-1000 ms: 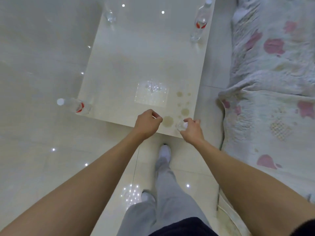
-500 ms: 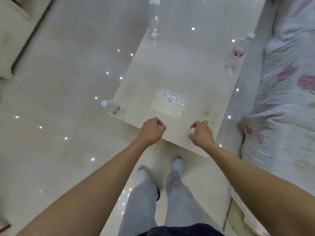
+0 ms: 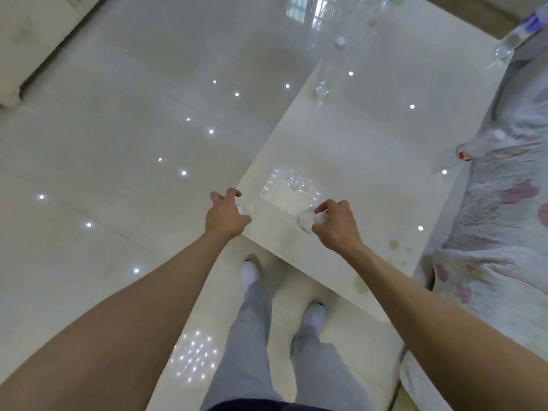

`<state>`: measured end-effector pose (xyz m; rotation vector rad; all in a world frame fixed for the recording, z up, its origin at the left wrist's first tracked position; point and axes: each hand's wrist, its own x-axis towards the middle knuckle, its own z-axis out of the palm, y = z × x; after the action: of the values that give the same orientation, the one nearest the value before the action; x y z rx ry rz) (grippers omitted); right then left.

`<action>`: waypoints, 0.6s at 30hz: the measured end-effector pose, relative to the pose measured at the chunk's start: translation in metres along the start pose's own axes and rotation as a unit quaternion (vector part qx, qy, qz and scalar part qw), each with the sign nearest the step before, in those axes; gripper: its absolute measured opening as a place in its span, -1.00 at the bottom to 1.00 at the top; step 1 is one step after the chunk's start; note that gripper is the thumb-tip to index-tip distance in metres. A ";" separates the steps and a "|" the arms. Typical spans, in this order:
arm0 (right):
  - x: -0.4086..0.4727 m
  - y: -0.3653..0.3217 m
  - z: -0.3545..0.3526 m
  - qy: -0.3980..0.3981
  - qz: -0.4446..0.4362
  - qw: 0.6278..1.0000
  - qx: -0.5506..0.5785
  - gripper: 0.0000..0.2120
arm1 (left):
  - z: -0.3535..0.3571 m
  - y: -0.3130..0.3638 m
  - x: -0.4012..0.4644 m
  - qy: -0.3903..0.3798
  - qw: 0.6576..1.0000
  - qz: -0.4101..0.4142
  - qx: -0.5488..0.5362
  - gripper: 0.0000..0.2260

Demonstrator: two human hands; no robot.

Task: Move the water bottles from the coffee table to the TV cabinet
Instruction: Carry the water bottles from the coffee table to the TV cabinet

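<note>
The glossy cream coffee table (image 3: 370, 161) fills the upper right. My right hand (image 3: 336, 225) is shut on the top of a clear water bottle (image 3: 305, 221) above the table's near edge. My left hand (image 3: 226, 216) is at the table's near-left corner, its fingers curled around another bottle (image 3: 240, 207); only a white sliver of that bottle shows. A clear bottle with a white cap (image 3: 326, 69) stands on the far left side. A red-labelled bottle (image 3: 471, 149) stands at the right edge, and a blue-labelled one (image 3: 517, 40) at the far right corner.
A sofa under a pink-flowered cover (image 3: 504, 232) runs close along the table's right side. A beige piece of furniture (image 3: 26, 46) sits at the top left. Shiny tiled floor (image 3: 118, 143) spreads to the left. My legs and white shoes (image 3: 250, 274) stand at the near edge.
The view has swung left. My left hand moved left to the corner bottle and closed around it. My right hand, still holding its bottle, shifted left along the near edge.
</note>
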<state>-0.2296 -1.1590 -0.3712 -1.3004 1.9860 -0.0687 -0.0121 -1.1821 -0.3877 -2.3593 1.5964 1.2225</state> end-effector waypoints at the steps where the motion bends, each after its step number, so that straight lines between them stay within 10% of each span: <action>1: 0.005 -0.011 0.004 0.002 0.000 1.000 0.002 -0.70 | 0.000 -0.002 0.009 -0.020 1.000 0.007 0.016 -0.46; 18: 0.047 -0.075 0.021 -0.049 -0.043 0.997 -0.047 -0.71 | 0.014 -0.027 0.060 -0.034 0.998 0.039 0.038 -0.82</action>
<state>-0.1689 -1.2255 -0.3807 -1.4229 1.8689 0.0478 0.0107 -1.2094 -0.4444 -2.2048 1.6971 1.2180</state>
